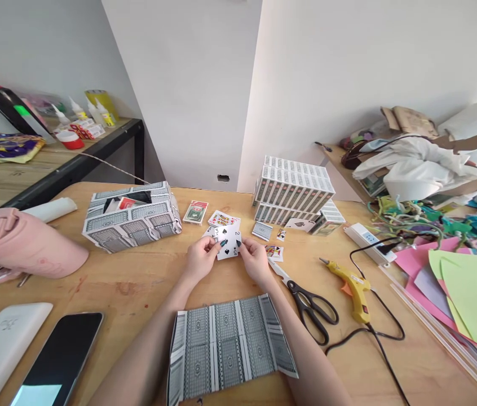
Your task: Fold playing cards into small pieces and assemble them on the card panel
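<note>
Between my two hands are playing cards, faces toward me, spades showing. My left hand pinches their left edge with thumb and fingers. On the other edge, my right hand closes the same way. How many cards are held I cannot tell. A panel of joined grey-backed cards with folded-up side flaps lies between my forearms. Just beyond the hands are face cards and a card pack. Black-handled scissors lie right of my right hand, blades toward it.
A card-covered box with an opening on top stands back left. Stacked card boxes stand back right. A yellow glue gun trails its cord to a power strip. A pink tumbler and a phone lie left.
</note>
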Available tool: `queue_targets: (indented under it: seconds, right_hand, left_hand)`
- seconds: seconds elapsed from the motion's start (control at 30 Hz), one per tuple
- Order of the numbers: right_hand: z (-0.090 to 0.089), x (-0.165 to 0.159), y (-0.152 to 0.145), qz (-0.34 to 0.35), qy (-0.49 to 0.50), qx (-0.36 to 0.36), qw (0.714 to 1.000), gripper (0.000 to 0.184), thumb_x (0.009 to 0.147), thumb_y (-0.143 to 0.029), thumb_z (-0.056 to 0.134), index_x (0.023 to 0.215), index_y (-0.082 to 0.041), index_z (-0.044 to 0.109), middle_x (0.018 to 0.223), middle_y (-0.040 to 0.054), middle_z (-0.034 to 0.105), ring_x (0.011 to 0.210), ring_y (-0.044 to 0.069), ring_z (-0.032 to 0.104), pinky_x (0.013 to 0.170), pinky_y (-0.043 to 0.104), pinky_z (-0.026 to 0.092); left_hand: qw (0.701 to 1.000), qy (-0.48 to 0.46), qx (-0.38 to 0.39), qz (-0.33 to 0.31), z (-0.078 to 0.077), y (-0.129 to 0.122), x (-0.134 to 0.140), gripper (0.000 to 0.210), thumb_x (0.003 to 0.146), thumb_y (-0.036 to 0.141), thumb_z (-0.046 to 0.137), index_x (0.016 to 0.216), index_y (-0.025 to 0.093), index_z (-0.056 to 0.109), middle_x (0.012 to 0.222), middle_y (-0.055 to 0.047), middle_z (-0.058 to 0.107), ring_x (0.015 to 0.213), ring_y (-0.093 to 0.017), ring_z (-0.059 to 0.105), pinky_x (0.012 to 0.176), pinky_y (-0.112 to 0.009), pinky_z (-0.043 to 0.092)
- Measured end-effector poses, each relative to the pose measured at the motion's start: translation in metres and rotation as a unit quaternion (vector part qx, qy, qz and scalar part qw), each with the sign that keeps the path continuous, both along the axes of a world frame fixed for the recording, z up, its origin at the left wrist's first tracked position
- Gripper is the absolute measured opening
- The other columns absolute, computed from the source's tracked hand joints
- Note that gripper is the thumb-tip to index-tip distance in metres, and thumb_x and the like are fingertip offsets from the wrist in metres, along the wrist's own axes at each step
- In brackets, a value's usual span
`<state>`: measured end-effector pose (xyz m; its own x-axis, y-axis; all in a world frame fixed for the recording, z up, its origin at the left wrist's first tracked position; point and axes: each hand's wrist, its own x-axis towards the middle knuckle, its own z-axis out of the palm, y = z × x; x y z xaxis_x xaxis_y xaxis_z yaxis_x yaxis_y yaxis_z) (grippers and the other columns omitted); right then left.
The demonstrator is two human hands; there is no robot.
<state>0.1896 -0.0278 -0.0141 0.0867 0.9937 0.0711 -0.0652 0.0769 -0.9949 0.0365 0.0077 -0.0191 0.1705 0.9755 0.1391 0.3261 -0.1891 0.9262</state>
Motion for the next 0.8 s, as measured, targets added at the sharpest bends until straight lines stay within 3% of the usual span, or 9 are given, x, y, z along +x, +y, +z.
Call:
queue_targets:
  seconds: [0.17,0.4,0.5,0.63,0.8]
  right_hand:
    - [0.0,0.0,-0.003,-0.063,-0.164,0.033,0.984,0.026,0.08,-0.03,0.045,0.089,-0.017,0.065,0.083,0.0048,0.069,0.072,0.019,0.061,0.066,0.028,0.047]
    - [-0.004,-0.009,-0.007,-0.178,-0.337,0.008,0.924,0.024,0.08,-0.026,0.043,0.085,-0.018,0.064,0.065,0.0057,0.065,0.059,0.019,0.059,0.06,0.028,0.042]
    - [-0.006,-0.013,-0.008,-0.215,-0.302,-0.005,0.929,0.023,0.077,-0.027,0.046,0.091,-0.019,0.063,0.073,0.0075,0.067,0.067,0.021,0.061,0.067,0.03,0.044]
    - [-0.007,-0.011,-0.006,-0.175,-0.201,0.017,0.964,0.029,0.078,-0.027,0.046,0.103,-0.022,0.059,0.091,0.0067,0.068,0.082,0.021,0.062,0.075,0.031,0.045]
    - [-0.006,-0.007,-0.005,-0.167,-0.202,0.033,0.964,0.024,0.079,-0.031,0.046,0.094,-0.02,0.062,0.086,0.0058,0.069,0.077,0.02,0.063,0.071,0.029,0.045]
  left_hand:
    - [1.0,0.01,0.028,-0.006,0.002,-0.003,0.0,0.024,0.075,0.033,0.055,0.058,0.017,0.047,0.052,0.004,0.051,0.05,-0.009,0.047,0.051,-0.02,0.035]
    - [0.999,0.013,0.026,-0.043,0.012,-0.01,0.008,0.022,0.074,0.033,0.055,0.058,0.018,0.049,0.055,0.002,0.053,0.051,-0.01,0.046,0.052,-0.021,0.036]
    - [0.998,0.021,0.031,-0.045,0.016,-0.012,0.01,0.023,0.073,0.033,0.056,0.057,0.019,0.049,0.054,0.003,0.052,0.051,-0.011,0.046,0.052,-0.021,0.036]
    - [0.998,0.038,0.045,-0.035,0.016,-0.012,0.009,0.023,0.073,0.033,0.056,0.056,0.019,0.049,0.052,0.002,0.052,0.05,-0.011,0.046,0.052,-0.022,0.035]
    - [0.995,0.073,0.066,-0.034,0.014,-0.013,0.008,0.022,0.074,0.032,0.055,0.057,0.019,0.049,0.054,0.002,0.053,0.051,-0.012,0.048,0.053,-0.022,0.036]
